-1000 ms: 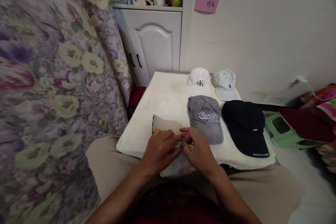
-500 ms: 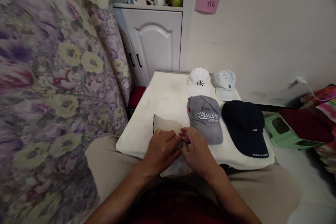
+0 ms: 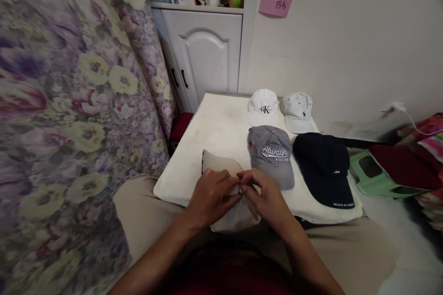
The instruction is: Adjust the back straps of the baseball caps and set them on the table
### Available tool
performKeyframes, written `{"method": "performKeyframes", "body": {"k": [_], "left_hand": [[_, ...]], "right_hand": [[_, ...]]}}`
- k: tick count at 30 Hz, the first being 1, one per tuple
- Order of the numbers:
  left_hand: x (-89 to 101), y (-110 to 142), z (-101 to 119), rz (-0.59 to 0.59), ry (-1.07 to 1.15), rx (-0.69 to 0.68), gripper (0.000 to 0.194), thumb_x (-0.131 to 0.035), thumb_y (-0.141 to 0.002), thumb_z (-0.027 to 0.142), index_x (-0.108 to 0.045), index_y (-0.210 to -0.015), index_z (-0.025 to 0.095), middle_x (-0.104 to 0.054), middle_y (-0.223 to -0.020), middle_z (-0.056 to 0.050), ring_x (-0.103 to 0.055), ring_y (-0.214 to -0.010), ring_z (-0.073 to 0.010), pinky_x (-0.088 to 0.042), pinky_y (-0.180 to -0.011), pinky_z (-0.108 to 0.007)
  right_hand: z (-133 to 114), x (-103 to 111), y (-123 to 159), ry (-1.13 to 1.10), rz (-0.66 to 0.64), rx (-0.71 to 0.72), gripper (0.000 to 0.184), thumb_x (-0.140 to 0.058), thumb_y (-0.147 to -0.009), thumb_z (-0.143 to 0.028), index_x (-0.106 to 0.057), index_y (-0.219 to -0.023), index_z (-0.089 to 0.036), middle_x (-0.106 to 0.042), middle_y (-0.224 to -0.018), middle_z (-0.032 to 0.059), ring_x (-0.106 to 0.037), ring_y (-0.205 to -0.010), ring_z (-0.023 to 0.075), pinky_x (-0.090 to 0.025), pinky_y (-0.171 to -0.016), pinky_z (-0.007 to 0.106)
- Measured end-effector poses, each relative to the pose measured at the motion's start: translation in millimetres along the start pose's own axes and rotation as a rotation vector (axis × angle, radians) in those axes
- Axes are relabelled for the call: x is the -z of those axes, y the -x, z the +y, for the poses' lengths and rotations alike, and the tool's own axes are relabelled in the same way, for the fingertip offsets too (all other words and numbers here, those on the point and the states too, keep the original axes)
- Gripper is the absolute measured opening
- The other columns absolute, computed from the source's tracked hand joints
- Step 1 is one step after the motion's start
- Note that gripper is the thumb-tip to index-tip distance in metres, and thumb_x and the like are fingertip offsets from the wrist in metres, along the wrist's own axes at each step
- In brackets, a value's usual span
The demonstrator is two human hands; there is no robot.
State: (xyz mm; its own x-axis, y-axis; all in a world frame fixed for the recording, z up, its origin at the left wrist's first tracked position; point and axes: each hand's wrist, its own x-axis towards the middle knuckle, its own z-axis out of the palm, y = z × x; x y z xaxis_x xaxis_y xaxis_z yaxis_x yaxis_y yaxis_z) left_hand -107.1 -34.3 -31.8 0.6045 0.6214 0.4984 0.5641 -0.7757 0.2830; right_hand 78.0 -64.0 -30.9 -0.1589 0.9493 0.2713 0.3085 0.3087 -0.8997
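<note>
A beige baseball cap lies at the near edge of the cloth-covered table, its brim pointing away to the left and its crown toward my lap. My left hand is closed over the cap's near part, with fingers curled on it. Fingers of my right hand pinch at a small dark spot on the cap, touching my left fingertips; what exactly they grip is too small to make out. Right of my hands sits a grey cap with white lettering.
A navy cap lies at the table's right. Along the back are a white cap and a pale cap. A floral curtain hangs on the left, a white cabinet stands behind, and a green stool is at right.
My right hand has shifted slightly to the right and its fingers have opened a little, showing more of the beige cap's crown below. The other caps have stayed in place.
</note>
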Motion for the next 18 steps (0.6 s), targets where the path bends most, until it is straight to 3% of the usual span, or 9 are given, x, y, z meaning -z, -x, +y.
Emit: {"method": "performKeyframes", "body": {"k": [18], "left_hand": [[1.9, -0.1, 0.6, -0.098, -0.012, 0.036, 0.019, -0.063, -0.089, 0.034, -0.063, -0.101, 0.019, -0.064, -0.083, -0.002, -0.057, -0.073, -0.0189, -0.036, -0.069, -0.034]], "right_hand": [[-3.9, 9.3, -5.5, 0.043, -0.111, -0.002, 0.014, -0.054, -0.084, -0.009, -0.061, -0.081, -0.021, -0.068, -0.093, 0.0028, -0.063, -0.088, 0.0188, -0.047, -0.083, 0.033]]}}
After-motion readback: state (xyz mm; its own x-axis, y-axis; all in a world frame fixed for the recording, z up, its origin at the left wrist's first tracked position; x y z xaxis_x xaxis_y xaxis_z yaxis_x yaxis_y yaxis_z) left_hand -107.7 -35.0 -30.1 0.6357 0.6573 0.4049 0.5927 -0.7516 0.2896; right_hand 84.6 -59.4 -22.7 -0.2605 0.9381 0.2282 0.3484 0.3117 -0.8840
